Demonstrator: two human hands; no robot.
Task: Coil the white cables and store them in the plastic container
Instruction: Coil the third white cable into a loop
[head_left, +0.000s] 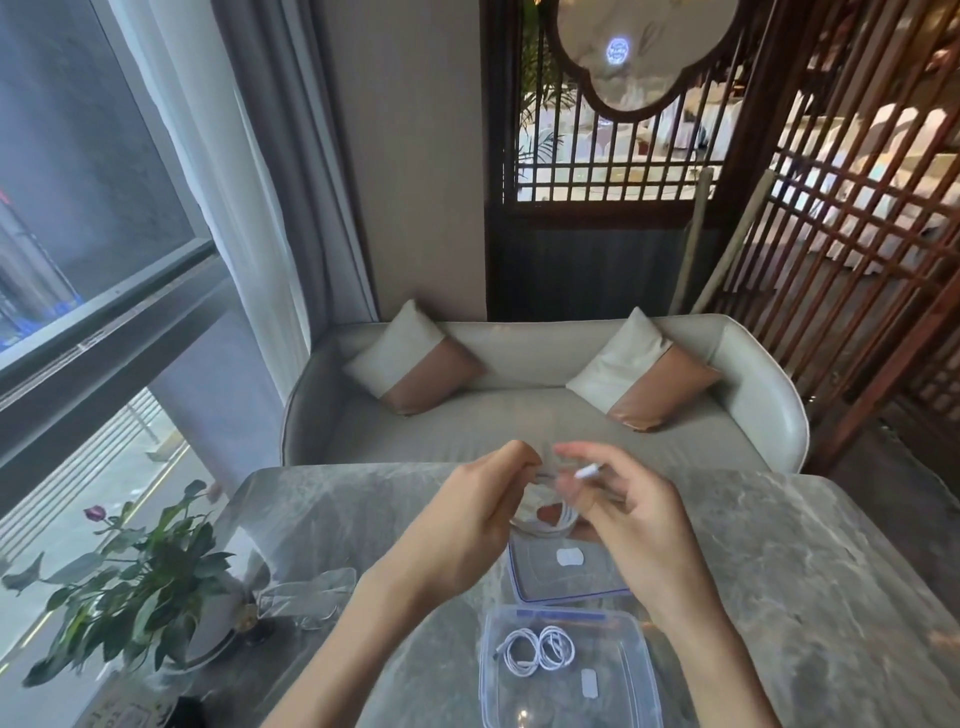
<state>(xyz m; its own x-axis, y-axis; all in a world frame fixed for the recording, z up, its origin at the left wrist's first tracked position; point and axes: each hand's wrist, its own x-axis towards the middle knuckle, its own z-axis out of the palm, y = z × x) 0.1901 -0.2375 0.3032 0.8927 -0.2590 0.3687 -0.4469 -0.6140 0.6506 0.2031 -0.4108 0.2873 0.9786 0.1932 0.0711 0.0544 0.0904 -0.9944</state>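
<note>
Both hands are raised over the grey marble table (779, 571). My left hand (467, 514) pinches the top of a white cable coil (545, 519) that hangs between the hands. My right hand (623, 525) holds the cable's loose end, and its white plug (587, 472) sticks out past the fingers. Nearer to me stands the clear plastic container (639, 670), open. Two coiled white cables (537, 647) lie side by side inside it at the far left.
The container's blue-rimmed lid (566, 571) lies flat beyond the container, under my hands. A crumpled clear plastic bag (306, 597) lies at the left. A potted plant (135, 571) stands off the table's left corner. A grey sofa (519, 415) with two cushions faces the table.
</note>
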